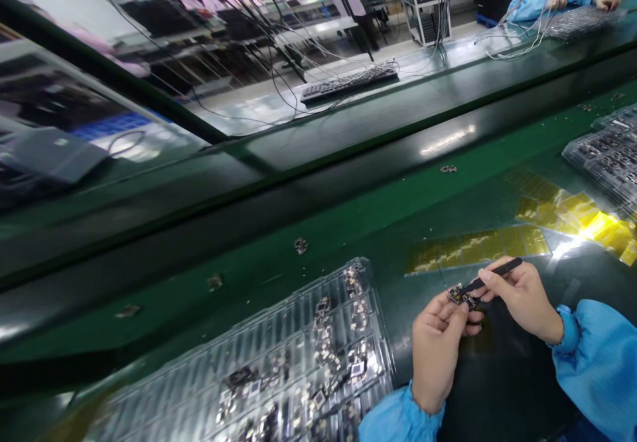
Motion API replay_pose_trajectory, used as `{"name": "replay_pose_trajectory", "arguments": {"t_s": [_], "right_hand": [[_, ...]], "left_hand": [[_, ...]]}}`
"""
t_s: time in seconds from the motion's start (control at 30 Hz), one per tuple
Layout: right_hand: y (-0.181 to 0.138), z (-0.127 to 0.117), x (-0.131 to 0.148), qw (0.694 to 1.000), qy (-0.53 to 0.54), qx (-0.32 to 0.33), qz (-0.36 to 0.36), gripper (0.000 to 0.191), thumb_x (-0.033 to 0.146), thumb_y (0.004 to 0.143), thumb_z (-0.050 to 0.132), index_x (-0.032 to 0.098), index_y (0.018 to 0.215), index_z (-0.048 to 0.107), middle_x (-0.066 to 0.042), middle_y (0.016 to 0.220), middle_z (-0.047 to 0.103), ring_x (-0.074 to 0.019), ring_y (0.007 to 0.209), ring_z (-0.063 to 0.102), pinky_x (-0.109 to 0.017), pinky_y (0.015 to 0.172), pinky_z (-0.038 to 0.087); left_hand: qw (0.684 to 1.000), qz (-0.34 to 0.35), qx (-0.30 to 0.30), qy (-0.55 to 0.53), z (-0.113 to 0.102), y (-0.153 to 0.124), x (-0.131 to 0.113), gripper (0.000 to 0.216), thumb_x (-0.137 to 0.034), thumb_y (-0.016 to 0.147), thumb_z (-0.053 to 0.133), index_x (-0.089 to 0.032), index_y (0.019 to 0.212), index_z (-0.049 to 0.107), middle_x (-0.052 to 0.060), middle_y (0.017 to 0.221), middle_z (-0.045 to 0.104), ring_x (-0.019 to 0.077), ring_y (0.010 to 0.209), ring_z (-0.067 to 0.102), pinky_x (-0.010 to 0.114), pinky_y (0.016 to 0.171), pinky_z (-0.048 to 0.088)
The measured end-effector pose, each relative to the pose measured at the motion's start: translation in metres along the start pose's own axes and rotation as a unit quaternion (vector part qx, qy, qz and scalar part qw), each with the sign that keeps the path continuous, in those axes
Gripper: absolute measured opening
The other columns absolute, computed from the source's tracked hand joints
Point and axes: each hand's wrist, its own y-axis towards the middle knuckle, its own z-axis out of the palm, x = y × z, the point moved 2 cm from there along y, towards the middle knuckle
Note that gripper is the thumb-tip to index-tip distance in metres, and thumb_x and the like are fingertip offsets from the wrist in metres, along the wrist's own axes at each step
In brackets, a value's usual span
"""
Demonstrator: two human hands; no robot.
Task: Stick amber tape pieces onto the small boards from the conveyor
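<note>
My left hand (440, 342) pinches a small dark circuit board (462, 295) between thumb and fingers, above the dark green table. Black tweezers (500, 271) are gripped in my right hand (522, 299), slanting down to the left, and their tips meet the board. What lies right under the tips is too small to tell. Left of my hands, a clear plastic tray (298, 322) holds several similar boards in its slots. Strips of yellow film (478, 246) lie just beyond my hands.
A green conveyor belt (368, 210) runs across beyond the table, carrying scattered small boards. More yellow film (587, 213) and stacked clear trays (604, 156) are at the right. A keyboard (351, 83) and loose cables lie on the far ledge. A co-worker in a blue sleeve (527, 0) sits opposite.
</note>
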Motion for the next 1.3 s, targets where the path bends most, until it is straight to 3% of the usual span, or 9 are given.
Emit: {"name": "replay_pose_trajectory", "arguments": {"t_s": [0.5, 0.77, 0.87, 1.0, 1.07, 1.2, 1.3], "right_hand": [[-0.001, 0.001, 0.000, 1.000, 0.001, 0.001, -0.012, 0.029, 0.043, 0.073, 0.067, 0.015, 0.074, 0.058, -0.003, 0.059, 0.066, -0.0185, 0.058, 0.067, -0.025, 0.050, 0.055], [-0.001, 0.001, 0.000, 0.999, -0.018, 0.006, -0.036, 0.027, 0.040, 0.075, 0.065, 0.014, 0.074, 0.060, -0.003, 0.062, 0.067, -0.0167, 0.058, 0.067, -0.024, 0.051, 0.055], [-0.004, 0.001, 0.002, 0.996, -0.053, 0.000, -0.075, 0.023, 0.037, 0.077, 0.063, 0.015, 0.075, 0.061, -0.003, 0.064, 0.067, -0.0165, 0.058, 0.067, -0.025, 0.052, 0.056], [-0.012, -0.004, 0.013, 0.957, -0.200, 0.019, -0.209, 0.013, 0.027, 0.081, 0.059, 0.017, 0.082, 0.067, -0.005, 0.075, 0.071, -0.0172, 0.068, 0.068, -0.026, 0.063, 0.056], [-0.016, -0.012, 0.020, 0.930, -0.251, -0.011, -0.268, 0.011, 0.024, 0.081, 0.060, 0.020, 0.087, 0.068, -0.004, 0.082, 0.072, -0.0176, 0.075, 0.068, -0.027, 0.070, 0.055], [-0.013, -0.028, 0.023, 0.904, -0.293, -0.103, -0.295, 0.010, 0.027, 0.078, 0.064, 0.024, 0.086, 0.069, -0.001, 0.083, 0.072, -0.0168, 0.074, 0.068, -0.024, 0.068, 0.054], [-0.010, -0.029, 0.019, 0.902, -0.298, -0.088, -0.301, 0.013, 0.031, 0.078, 0.064, 0.024, 0.088, 0.069, -0.001, 0.084, 0.072, -0.0171, 0.074, 0.068, -0.024, 0.067, 0.055]], "left_hand": [[1.000, -0.008, 0.003, -0.009, -0.001, 0.001, 0.001, 0.035, -0.031, 0.068, 0.071, -0.011, 0.096, 0.062, 0.009, 0.082, 0.070, 0.0154, 0.066, 0.065, 0.022, 0.056, 0.052], [0.999, -0.005, -0.012, -0.032, -0.003, 0.000, 0.002, 0.032, -0.036, 0.072, 0.066, -0.010, 0.091, 0.063, 0.007, 0.068, 0.068, 0.0145, 0.059, 0.064, 0.022, 0.054, 0.051], [1.000, 0.003, -0.010, -0.028, -0.003, 0.002, 0.003, 0.030, -0.036, 0.074, 0.064, -0.010, 0.089, 0.063, 0.007, 0.067, 0.068, 0.0135, 0.058, 0.063, 0.021, 0.054, 0.050], [0.999, 0.012, -0.028, -0.021, -0.002, -0.003, 0.004, 0.030, -0.036, 0.074, 0.065, -0.009, 0.087, 0.062, 0.008, 0.067, 0.069, 0.0140, 0.058, 0.064, 0.021, 0.055, 0.050], [0.999, 0.008, -0.040, -0.031, -0.001, -0.012, 0.003, 0.030, -0.037, 0.073, 0.065, -0.010, 0.085, 0.062, 0.008, 0.069, 0.069, 0.0147, 0.058, 0.065, 0.021, 0.053, 0.050], [0.998, 0.005, -0.048, -0.040, -0.003, -0.023, -0.016, 0.033, -0.039, 0.070, 0.067, -0.010, 0.084, 0.060, 0.011, 0.077, 0.069, 0.0155, 0.052, 0.065, 0.023, 0.048, 0.050], [0.994, 0.057, -0.092, 0.024, -0.023, -0.002, -0.055, 0.035, -0.040, 0.069, 0.066, -0.010, 0.088, 0.061, 0.011, 0.080, 0.069, 0.0160, 0.053, 0.064, 0.025, 0.049, 0.051]]}}
